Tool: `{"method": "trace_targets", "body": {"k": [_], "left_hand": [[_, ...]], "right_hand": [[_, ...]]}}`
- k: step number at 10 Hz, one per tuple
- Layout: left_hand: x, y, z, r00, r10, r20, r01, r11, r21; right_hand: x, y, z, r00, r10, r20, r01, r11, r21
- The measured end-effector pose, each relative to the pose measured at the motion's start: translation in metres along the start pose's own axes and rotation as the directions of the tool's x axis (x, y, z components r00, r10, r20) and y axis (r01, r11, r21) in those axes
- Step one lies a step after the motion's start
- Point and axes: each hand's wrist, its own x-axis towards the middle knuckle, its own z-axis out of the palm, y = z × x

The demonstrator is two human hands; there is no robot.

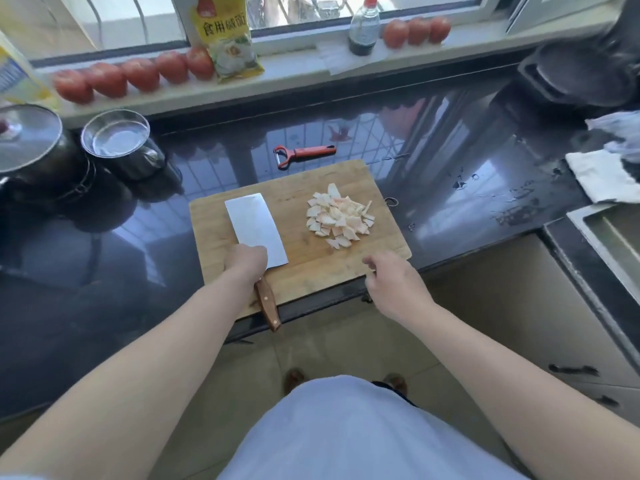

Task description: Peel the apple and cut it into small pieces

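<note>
A heap of small pale apple pieces [340,216] lies on the right half of the wooden cutting board [311,271]. A cleaver [254,226] lies flat on the board's left half, its wooden handle sticking out over the counter edge. My left hand [246,263] rests on the cleaver where blade meets handle, fingers curled around it. My right hand [393,282] hovers at the board's near right corner, fingers loosely curled, holding nothing. A red peeler [301,154] lies on the counter just behind the board.
Dark glossy counter [104,254]. Lidded pot [27,147] and metal bowl [116,135] at left. Tomatoes [135,76], a yellow packet [225,36] and a sauce bottle [363,26] line the windowsill. White cloth [602,178] and sink [613,244] at right.
</note>
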Motion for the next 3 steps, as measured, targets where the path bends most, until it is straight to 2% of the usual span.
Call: {"method": "trace_targets", "body": {"k": [1,3], "left_hand": [[-0.024,0.004,-0.008,0.998,0.060,-0.018,-0.059,0.998,0.020],[-0.076,0.033,-0.018,0.961,0.275,0.028,-0.274,0.938,0.214]], "right_hand": [[0.010,-0.017,-0.016,0.995,-0.087,0.053,0.090,0.994,-0.058],[0.024,-0.040,-0.071,0.981,-0.148,0.127,0.173,0.962,-0.212]]}}
